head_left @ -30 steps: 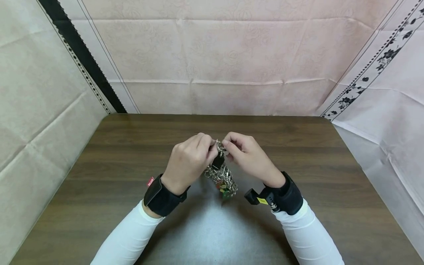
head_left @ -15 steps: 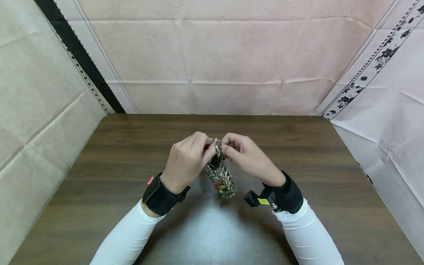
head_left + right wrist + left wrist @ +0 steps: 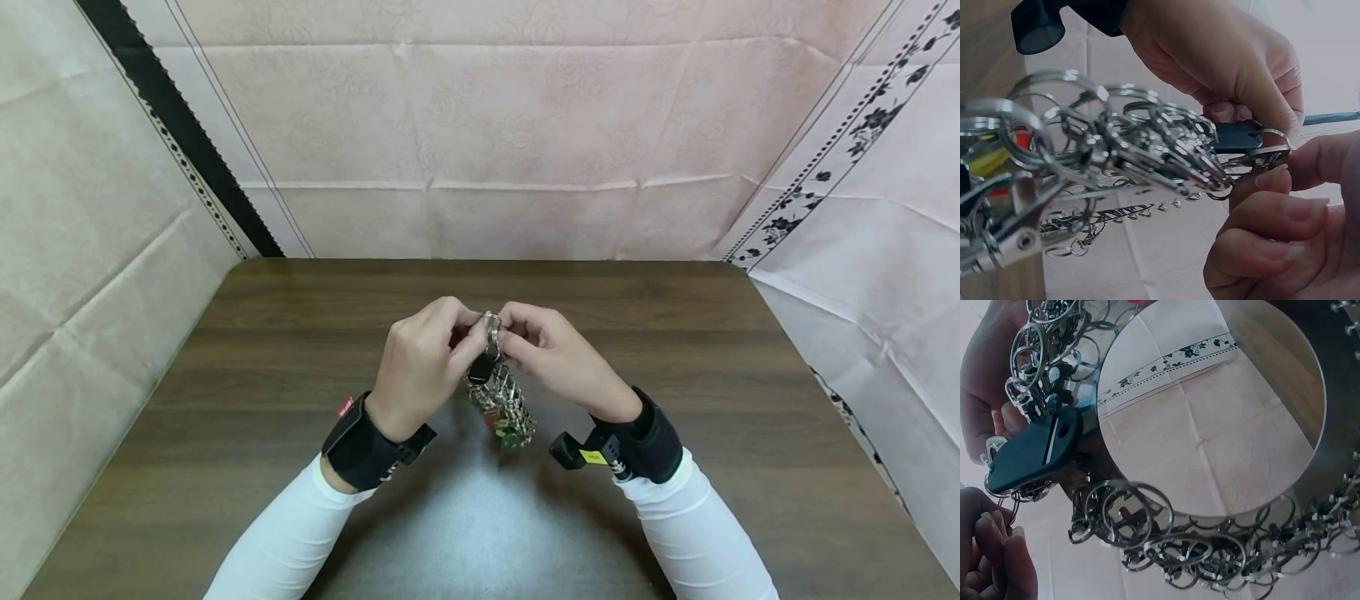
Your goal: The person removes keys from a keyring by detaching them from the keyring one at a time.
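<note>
A dense bunch of metal key rings and clasps (image 3: 507, 408) hangs between the two hands, above the table. At its top is a silver key ring (image 3: 492, 329); the left hand (image 3: 420, 367) pinches it from one side. The right hand (image 3: 551, 354) pinches it from the other, its other fingers curled in the right wrist view. A black, rounded tag with a hole (image 3: 1035, 450) hangs just below the fingers. Small red, yellow and green pieces (image 3: 507, 432) show low in the bunch. Fingers partly hide the ring's gripped edges.
The brown wooden table (image 3: 300, 367) lies beneath both hands. Pale cloth (image 3: 525, 125) surrounds its far edge and sides. Black bands (image 3: 375, 442) circle both wrists. A large round shape (image 3: 1204, 412) shows cloth and table; mirror or opening, I cannot tell.
The right hand has moved slightly left, and the ring and black tag have shifted a little left with it. Both hands keep their pinch; the bunch hangs almost where it was.
</note>
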Available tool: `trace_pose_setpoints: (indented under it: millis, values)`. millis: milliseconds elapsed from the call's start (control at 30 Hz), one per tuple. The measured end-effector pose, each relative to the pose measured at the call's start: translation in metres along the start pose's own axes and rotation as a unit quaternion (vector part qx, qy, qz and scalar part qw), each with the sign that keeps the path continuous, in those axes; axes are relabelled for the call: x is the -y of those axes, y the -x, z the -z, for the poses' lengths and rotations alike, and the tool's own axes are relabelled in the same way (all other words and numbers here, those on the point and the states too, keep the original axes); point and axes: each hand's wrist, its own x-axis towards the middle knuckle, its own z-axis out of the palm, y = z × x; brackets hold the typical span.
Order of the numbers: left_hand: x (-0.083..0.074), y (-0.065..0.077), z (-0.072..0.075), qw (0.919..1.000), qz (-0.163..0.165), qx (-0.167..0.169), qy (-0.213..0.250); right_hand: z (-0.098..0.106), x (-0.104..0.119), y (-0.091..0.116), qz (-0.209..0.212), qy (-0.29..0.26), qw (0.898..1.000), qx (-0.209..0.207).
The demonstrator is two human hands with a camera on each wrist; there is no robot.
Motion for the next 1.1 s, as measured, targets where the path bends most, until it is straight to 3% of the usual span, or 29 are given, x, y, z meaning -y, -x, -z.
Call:
trace_pose_setpoints:
  millis: [200, 400, 767, 933, 1100]
  values:
    - [-0.001, 0.0, -0.001, 0.9994, 0.018, -0.011, 0.026, 0.0, 0.0, 0.0, 0.018, 0.005, 1.0, -0.005]
    - [-0.002, -0.002, 0.002, 0.999, 0.024, -0.017, 0.034, 0.001, -0.002, 0.001, 0.055, -0.027, 0.998, -0.019]
    - [-0.004, -0.005, 0.008, 0.9983, 0.034, -0.007, 0.047, 0.001, -0.005, 0.0, 0.167, 0.001, 0.985, -0.048]
    - [-0.003, -0.006, 0.01, 0.9994, 0.011, 0.019, 0.025, 0.004, -0.004, 0.001, 0.177, 0.01, 0.983, -0.048]
    - [0.001, -0.008, 0.014, 0.997, -0.06, 0.032, -0.038, 0.004, -0.002, 0.001, 0.169, 0.02, 0.985, -0.036]
